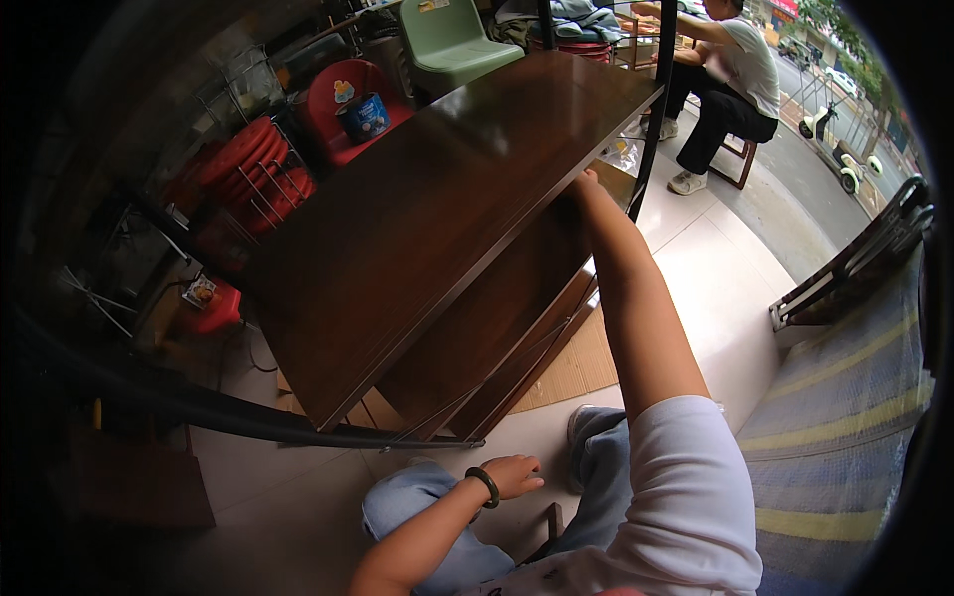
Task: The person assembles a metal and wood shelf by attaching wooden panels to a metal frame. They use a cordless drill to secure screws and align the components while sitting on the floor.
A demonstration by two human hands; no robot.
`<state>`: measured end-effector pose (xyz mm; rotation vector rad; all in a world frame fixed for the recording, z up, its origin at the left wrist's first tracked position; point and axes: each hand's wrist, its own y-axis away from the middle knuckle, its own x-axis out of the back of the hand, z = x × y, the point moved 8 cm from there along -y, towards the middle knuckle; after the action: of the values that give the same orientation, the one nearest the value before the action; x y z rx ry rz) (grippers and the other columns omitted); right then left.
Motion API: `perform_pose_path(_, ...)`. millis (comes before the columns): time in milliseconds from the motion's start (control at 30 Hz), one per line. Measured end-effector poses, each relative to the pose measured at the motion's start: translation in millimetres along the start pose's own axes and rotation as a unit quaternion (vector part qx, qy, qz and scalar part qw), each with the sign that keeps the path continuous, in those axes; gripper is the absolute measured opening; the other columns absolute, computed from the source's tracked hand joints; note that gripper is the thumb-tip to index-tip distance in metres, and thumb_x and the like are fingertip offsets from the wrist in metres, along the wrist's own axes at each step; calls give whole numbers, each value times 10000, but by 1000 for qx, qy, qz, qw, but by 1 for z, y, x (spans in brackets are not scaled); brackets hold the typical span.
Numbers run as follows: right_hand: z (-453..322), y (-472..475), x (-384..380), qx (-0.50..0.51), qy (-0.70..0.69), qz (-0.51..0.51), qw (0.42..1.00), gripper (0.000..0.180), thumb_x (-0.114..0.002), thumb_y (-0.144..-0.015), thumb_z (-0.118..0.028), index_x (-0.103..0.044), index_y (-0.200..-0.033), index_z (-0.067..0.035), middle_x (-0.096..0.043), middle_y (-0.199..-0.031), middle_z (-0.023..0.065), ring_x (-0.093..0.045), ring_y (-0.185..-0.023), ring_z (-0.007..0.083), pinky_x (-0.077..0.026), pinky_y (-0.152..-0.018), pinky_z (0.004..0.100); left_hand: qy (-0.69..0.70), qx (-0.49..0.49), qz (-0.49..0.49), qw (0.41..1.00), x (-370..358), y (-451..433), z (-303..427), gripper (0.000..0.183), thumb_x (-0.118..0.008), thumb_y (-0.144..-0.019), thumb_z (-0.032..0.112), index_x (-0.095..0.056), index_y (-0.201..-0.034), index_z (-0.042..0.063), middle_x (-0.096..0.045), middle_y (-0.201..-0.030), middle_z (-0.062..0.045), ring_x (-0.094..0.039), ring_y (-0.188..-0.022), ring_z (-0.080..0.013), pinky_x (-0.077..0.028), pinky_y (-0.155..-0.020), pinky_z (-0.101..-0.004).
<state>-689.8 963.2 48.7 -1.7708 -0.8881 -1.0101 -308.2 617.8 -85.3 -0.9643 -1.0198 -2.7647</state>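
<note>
A dark brown wooden shelf unit [417, 246] with a glossy top board and a black metal frame [656, 112] stands before me. My right hand [587, 177] reaches in just under the far part of the top board's front edge. Most of its fingers are hidden there, so whether it grips anything does not show. Below that board lies a lower wooden shelf [484, 328]. My left hand [514, 477], with a dark green bangle [483, 488] on the wrist, hovers by my knee, holding nothing, fingers loosely apart. Thin metal rods [484, 387] cross the unit's near side.
Behind the unit are a green plastic chair [455, 45], a red chair [350, 82] bearing a blue tin [365, 118], and stacked red stools [246, 164]. Cardboard [574, 365] lies on the tiled floor. A seated person [734, 67] works at upper right. Striped woven sheeting [835, 425] is on my right.
</note>
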Motion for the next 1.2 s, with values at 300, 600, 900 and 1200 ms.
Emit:
perform_pose_path(300, -143, 154, 10, 278, -254, -307, 874, 374, -455, -872, -382, -604, -1086, -113, -617, -1047, 123, -575, -1004, 275, -454, -817, 371, -17, 30, 130, 991, 23, 7, -38, 255, -514, -841, 258, -589, -995, 69, -613, -966, -156, -563, -950, -322, -445, -816, -396)
perform_pose_path(600, -107, 377, 85, -51, -428, -432, 793, 205, -509, -869, -53, -582, -1047, 17, -616, -714, 89, -624, -714, 154, -498, -640, 260, 9, -49, 286, 957, 56, 38, 13, 171, -481, -845, 171, -625, -882, 88, -633, -855, -149, -597, -838, -311, -463, -735, -392)
perform_pose_path(900, -120, 453, 12, -82, -656, -370, 653, 277, -470, -884, -160, -533, -1102, -3, -601, -999, 113, -585, -913, 203, -470, -823, 304, -50, -295, 546, 783, 69, 123, 83, 461, -588, -719, 76, -512, -1173, 73, -504, -1208, -124, -467, -1136, -295, -342, -989, -409)
perform_pose_path(1200, -214, 513, 11, -259, -750, -544, 274, 357, -381, -936, -276, -441, -1202, -45, -544, -1115, 120, -552, -995, 218, -450, -884, 346, -196, -273, 533, 777, 34, 123, 65, 585, -446, -856, 459, -465, -1247, 25, -421, -1327, -153, -375, -1254, -279, -207, -1066, -412)
